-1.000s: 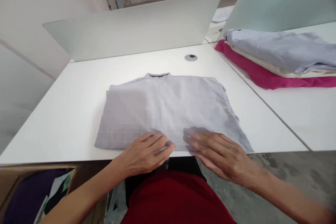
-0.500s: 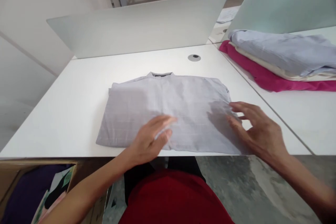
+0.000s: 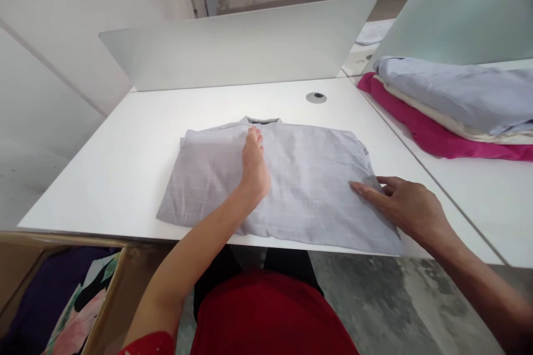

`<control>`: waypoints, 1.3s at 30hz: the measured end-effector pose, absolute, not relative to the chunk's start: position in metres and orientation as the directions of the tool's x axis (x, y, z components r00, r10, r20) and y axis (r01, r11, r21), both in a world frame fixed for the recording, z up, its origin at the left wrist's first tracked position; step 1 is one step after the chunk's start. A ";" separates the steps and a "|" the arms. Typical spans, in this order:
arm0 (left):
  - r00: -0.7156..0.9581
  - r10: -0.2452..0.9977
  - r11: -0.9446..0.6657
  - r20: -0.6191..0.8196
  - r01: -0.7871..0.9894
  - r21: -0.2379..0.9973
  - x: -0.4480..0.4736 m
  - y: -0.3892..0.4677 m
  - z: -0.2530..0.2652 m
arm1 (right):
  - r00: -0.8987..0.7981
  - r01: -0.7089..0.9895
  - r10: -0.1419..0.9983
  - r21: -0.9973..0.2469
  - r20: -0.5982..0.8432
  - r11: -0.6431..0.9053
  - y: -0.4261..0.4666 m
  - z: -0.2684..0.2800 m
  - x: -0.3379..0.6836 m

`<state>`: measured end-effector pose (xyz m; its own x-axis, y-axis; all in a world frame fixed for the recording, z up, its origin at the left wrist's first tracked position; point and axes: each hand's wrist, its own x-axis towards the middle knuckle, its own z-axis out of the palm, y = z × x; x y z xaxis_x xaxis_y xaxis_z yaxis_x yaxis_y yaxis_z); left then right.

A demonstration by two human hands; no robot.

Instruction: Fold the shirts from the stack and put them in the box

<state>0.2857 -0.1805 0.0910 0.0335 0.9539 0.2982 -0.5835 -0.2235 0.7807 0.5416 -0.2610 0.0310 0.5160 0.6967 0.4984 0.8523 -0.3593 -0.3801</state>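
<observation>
A light grey collared shirt (image 3: 308, 177) lies folded into a wide shape on the white table, its collar at the far side. My left hand (image 3: 255, 163) rests edge-down on the middle of the shirt, fingers stretched toward the collar and nothing held. At the shirt's right edge, my right hand (image 3: 406, 202) has its thumb on top of the cloth and its fingers at the side and beneath, pinching that edge. The fingertips under the cloth are hidden.
A stack of folded clothes (image 3: 462, 94), grey over cream over magenta, sits on the adjoining table at right. A frosted divider (image 3: 241, 50) stands along the back of the white table (image 3: 125, 161). Below the left front edge is a cardboard box (image 3: 120, 266) with clothes.
My left hand has moved forward from above the shirt's lower middle onto its centre near the collar. My right hand has closed on the right edge. The view has shifted slightly.
</observation>
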 end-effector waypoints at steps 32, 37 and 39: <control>0.037 0.942 -0.258 0.333 -0.552 0.793 0.292 -0.147 0.078 | 0.430 0.027 0.890 -0.988 0.151 0.154 -0.269 0.037 0.526; 0.008 0.939 -0.280 0.343 -0.561 0.779 0.293 -0.144 0.076 | 0.494 0.054 0.857 -0.989 0.145 0.136 -0.270 0.041 0.521; -0.005 0.936 -0.295 0.352 -0.556 0.777 0.294 -0.143 0.074 | 0.506 0.089 0.845 -0.985 0.174 0.150 -0.271 0.042 0.519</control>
